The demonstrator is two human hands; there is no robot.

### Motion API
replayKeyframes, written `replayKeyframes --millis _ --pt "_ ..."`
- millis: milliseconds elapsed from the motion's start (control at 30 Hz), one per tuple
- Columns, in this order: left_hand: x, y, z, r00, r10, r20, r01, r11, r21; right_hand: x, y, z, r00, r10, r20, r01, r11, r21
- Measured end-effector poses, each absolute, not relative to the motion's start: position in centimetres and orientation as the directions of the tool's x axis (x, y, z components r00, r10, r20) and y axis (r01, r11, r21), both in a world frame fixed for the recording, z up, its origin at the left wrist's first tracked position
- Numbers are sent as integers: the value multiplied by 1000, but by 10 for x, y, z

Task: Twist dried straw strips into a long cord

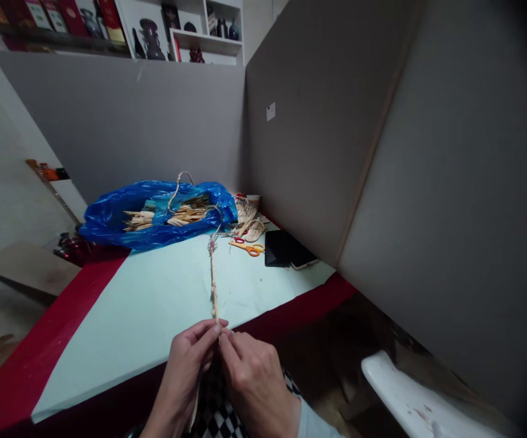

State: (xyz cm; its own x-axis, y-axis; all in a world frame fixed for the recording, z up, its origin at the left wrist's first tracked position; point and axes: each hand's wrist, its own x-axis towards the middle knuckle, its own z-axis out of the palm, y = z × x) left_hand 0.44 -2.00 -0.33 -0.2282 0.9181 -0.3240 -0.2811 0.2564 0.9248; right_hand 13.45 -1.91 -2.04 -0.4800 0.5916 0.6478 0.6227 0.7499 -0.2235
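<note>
Cord (213, 283): a thin twisted straw cord, pulled straight over the pale table (154, 304). It runs from the near edge to a red-bound knot (211, 244) beside the blue bag (112, 216).

Left hand (190, 359) and right hand (252, 371) meet at the near end. Both are closed, thumb and fingertips pinching the cord's tip between them. A loose strip seems to hang below the left hand, but it is partly hidden.

We judge the step in hand to be twisting or lengthening the cord at its working end. Any further twist calls for steady tension against the far knot and a firm pinch so the lay does not unwind.

Around it: straw strips (167, 216) lie in the open bag, orange scissors (249, 247) sit just right of the knot, and a dark phone (286, 249) lies beyond them near the grey partition (327, 121).
</note>
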Motion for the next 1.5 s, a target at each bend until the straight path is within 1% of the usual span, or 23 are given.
replayKeyframes --millis 33,67,133,167,233,300,367,500,567,633,733,833,900,967,1033,1167,1233,1333,1367,1400,1433,1467,1500 --pt "3 -21 -3 -217 921 -324 -292 255 922 137 -18 -17 -496 583 643 591 770 -242" --pt "1 -21 -2 -207 924 -321 -299 253 920 141 -15 -11 -496 598 629 557 775 -298" --pt "-2 -22 3 -187 929 -319 -313 251 916 148 -5 3 -451 690 566 484 722 -495" --pt "-3 -22 5 -174 932 -319 -318 253 914 150 1 10 -414 752 513 448 659 -605" --pt "-5 -23 10 -152 937 -315 -324 254 912 151 13 20 -446 819 362 368 536 -759" --pt "-6 -23 13 -135 943 -304 -323 248 913 146 21 24 -542 804 244 320 466 -825" --pt "-8 -24 14 -129 947 -293 -310 242 919 140 26 21 -585 786 200 300 439 -847" --pt "-8 -27 9 -123 963 -239 -246 204 947 131 27 8 -530 824 200 305 405 -862" --pt "-8 -29 7 -125 974 -191 -177 168 970 131 25 5 -506 838 206 312 400 -862" --pt "-8 -30 7 -151 978 -145 -51 139 989 130 23 5 -503 838 211 336 415 -846" --pt "-9 -31 9 -199 977 -76 221 120 968 129 20 6 -478 846 234 392 444 -806" --pt "-12 -34 15 -204 979 -6 478 105 872 127 17 4 -428 865 260 380 433 -817" --pt "-14 -39 20 -221 975 21 575 113 810 126 14 2 -434 865 252 332 414 -848" --pt "-13 -46 20 -258 965 52 639 130 758 125 12 1 -449 862 234 280 384 -880" --pt "-8 -53 14 -273 952 139 706 101 701 125 12 0 -443 871 212 228 339 -913" --pt "15 -66 -18 -184 888 422 819 -99 565 127 16 -1 -475 869 142 56 191 -980" --pt "25 -70 -33 -190 813 550 870 -120 478 130 19 -2 -520 847 108 -51 96 -994" --pt "28 -72 -37 -85 795 601 956 -105 275 134 21 -3 -538 840 74 -140 -2 -990" --pt "24 -71 -34 -45 799 600 964 -124 237 135 21 -4 -530 846 59 -146 -22 -989" --pt "19 -69 -28 -23 802 596 959 -150 239 135 21 -4 -524 851 43 -152 -44 -987" --pt "12 -66 -21 -29 806 592 943 -174 284 136 21 -5 -523 851 34 -165 -63 -984" --pt "5 -62 -13 -50 820 570 913 -194 360 136 21 -5 -529 848 28 -185 -83 -979" --pt "-1 -57 -6 -124 849 514 868 -158 470 137 21 -5 -538 842 26 -211 -105 -972"
